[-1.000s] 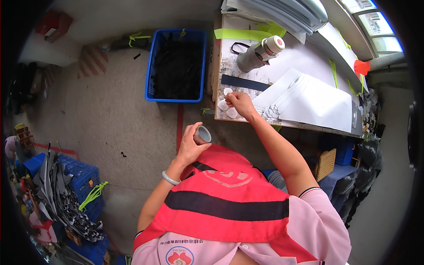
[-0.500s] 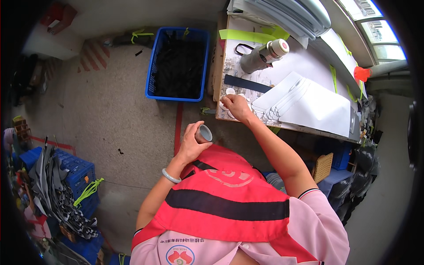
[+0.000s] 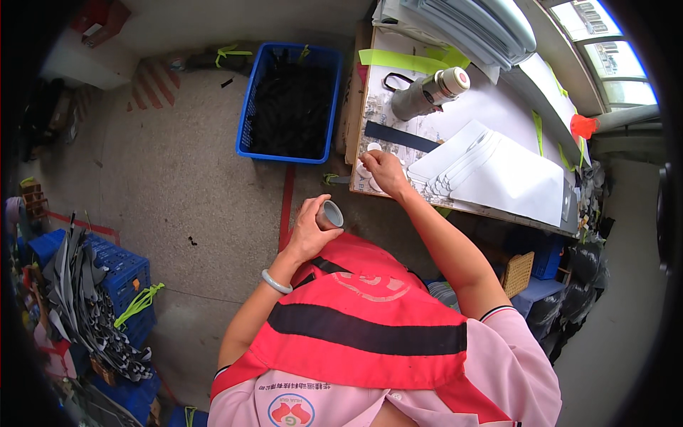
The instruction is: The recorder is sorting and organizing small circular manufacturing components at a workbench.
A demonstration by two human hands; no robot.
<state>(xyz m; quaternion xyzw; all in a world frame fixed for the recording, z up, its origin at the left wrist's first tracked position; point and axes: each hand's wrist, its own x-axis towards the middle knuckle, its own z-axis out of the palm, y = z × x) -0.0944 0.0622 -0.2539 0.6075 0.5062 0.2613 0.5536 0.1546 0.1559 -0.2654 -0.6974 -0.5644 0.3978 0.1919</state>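
Note:
Held in my left hand (image 3: 313, 226), over the apron, is a small grey cup (image 3: 330, 215) with its open mouth turned to the right; my fingers wrap around its side. At the near left corner of the worktable (image 3: 398, 160), my right hand (image 3: 383, 172) is closed with fingertips pinched. Small round white discs (image 3: 373, 147) lie around and under those fingertips. What the fingers hold, if anything, is too hidden to tell. Just right of the hand, a fanned stack of white sheets (image 3: 498, 167) lies on the table, and behind it a dark blue strip (image 3: 400, 135).
A grey bottle (image 3: 427, 94) stands farther back on the table, near a yellow-green strip (image 3: 398, 61) and piled grey-white sheets (image 3: 473, 28). Left of the table, a blue basket (image 3: 245, 128) of black pieces sits on the floor. Blue crates (image 3: 114, 263) with dark strips stand at lower left.
The view has shifted slightly. My right hand stays pinched at the table corner with only a slight change in its fingers. My left hand keeps the cup in the same place.

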